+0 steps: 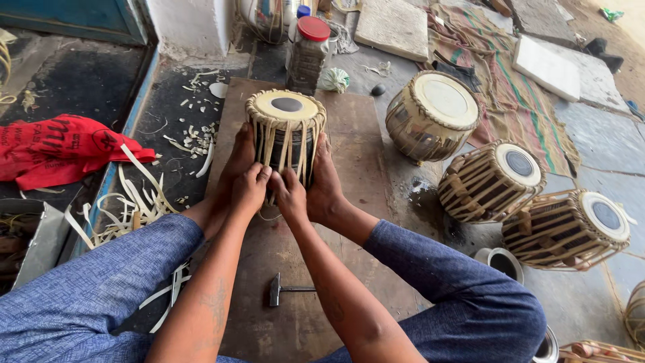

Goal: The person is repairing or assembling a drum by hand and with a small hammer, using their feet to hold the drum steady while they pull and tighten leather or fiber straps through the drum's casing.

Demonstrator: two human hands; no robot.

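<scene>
Both hands work at the near side of a small drum: the left hand is clenched with its fingers curled against the pale straps, and the right hand is likewise closed on the straps just beside it. That drum stands upright on a brown wooden board on the floor, clamped between the person's two bare feet, its cream head with a dark round patch facing up. A small hammer lies on the board between the forearms, near the knees in blue trousers. To the right, off the board, a wider metal-bodied drum stands upright, and two strapped drums lie tilted on their sides beyond it. A red-lidded jar stands behind the board. Pale strap cuttings and a red cloth lie to the left.
</scene>
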